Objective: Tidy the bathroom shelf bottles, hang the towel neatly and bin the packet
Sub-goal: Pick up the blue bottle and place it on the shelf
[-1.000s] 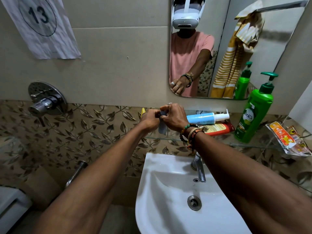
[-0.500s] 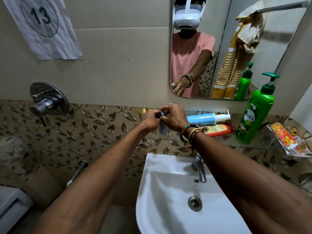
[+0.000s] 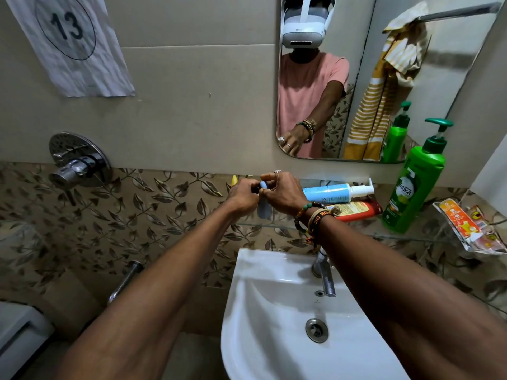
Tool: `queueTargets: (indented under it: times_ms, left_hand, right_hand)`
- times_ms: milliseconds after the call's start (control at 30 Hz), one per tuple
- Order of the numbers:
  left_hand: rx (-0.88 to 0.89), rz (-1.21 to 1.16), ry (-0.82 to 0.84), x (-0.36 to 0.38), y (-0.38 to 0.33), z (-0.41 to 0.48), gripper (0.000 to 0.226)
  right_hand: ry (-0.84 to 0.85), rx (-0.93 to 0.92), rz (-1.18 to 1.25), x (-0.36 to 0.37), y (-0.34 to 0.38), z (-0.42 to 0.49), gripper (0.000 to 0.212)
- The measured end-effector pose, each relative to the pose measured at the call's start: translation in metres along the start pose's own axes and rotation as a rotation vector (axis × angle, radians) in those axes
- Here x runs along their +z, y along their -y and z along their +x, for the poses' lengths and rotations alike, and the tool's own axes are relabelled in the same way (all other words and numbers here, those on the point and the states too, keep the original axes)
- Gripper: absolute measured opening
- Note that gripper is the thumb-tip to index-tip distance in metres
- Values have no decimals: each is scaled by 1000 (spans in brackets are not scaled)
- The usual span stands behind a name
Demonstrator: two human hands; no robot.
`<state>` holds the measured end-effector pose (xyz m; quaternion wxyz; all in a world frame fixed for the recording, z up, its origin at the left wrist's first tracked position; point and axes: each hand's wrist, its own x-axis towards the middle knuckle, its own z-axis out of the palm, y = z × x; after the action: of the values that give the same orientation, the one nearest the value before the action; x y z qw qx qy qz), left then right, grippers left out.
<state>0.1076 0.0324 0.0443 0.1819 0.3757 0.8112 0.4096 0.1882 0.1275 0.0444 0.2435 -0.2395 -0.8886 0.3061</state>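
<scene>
Both hands on small blue bottle (image 3: pixel 264 204) at glass shelf (image 3: pixel 397 236) left end: left hand (image 3: pixel 242 193) fingers clamped on body, right hand (image 3: pixel 284 193) fingers pinching cap. Advice: steady body w/ left, twist cap shut, then stand upright nr back wall.

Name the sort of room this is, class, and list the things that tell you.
A bathroom, most likely in a home: a white washbasin with a tap, a wall mirror above a glass shelf of toiletry bottles, and a shower mixer valve on the tiled wall.
</scene>
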Motion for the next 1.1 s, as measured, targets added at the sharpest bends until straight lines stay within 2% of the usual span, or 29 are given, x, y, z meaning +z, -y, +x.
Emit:
queueTargets:
  times_ms: [233,367,567,900,1100]
  left_hand:
    - [-4,15,-1,-1,0,0,38]
    - [1,25,-59,-2,-2,0,28]
    - [51,73,-196,-5,-4,0,31]
    - [85,83,-205,-1,-14,-10,34]
    - [86,124,-214,-4,-14,-10,31]
  right_hand:
    - [12,43,-12,0,0,1,45]
    - [-15,68,-5,-2,-2,-1,52]
    - [-157,109,12,-15,-4,-7,44]
    - [-257,172,-23,-33,-8,-25,37]
    - [-339,280,-47,-50,-16,-40,34]
